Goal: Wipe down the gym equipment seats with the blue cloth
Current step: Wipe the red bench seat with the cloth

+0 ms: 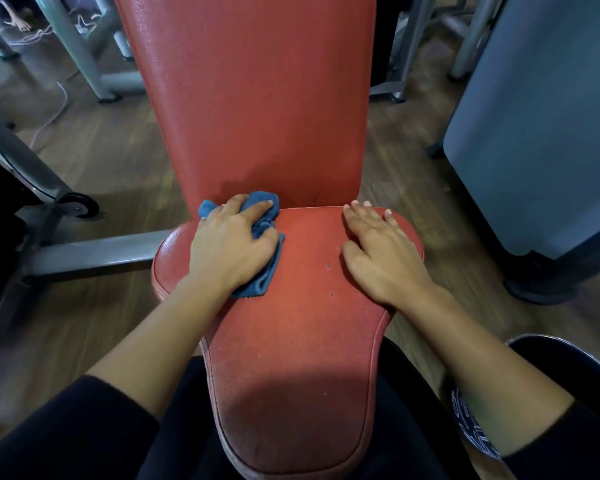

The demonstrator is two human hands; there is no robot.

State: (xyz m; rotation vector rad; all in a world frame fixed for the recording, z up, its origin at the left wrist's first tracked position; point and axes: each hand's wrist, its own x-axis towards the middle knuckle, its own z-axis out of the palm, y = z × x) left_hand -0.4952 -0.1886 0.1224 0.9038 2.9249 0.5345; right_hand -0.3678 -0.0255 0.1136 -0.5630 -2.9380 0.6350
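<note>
Cloth is blue and soft-napped, terry-like. It lies crumpled in folds on the rear left part of the seat, with its far end bunched up against the foot of the backrest. From my feed, the left hand lies palm down on top of it. Its fingers are fanned and nearly straight, pressing the fabric into the pad. A ridge of cloth bulges up between thumb and forefinger, and a folded corner sticks out below the wrist.

The right hand rests flat on the bare rear right part of the seat, well apart from the cloth. Its fingers are slightly spread and its fingertips reach the back edge.

I read the seat as red vinyl with a fine pebbled grain and a raised piped seam round its rim. It is broad and rounded at the back, then narrows to a blunt, curved nose near me. Two small dark nicks mark the surface between the hands. The backrest is the same red vinyl, a long panel that widens as it rises, and it looks glossier, with a coarser ripple.

Dark sleeves cover both upper forearms. A grey metal bar runs out to the left beneath the seat over wood-plank floor, with a small black wheel beyond it. A smooth grey-blue panel stands on the right.
</note>
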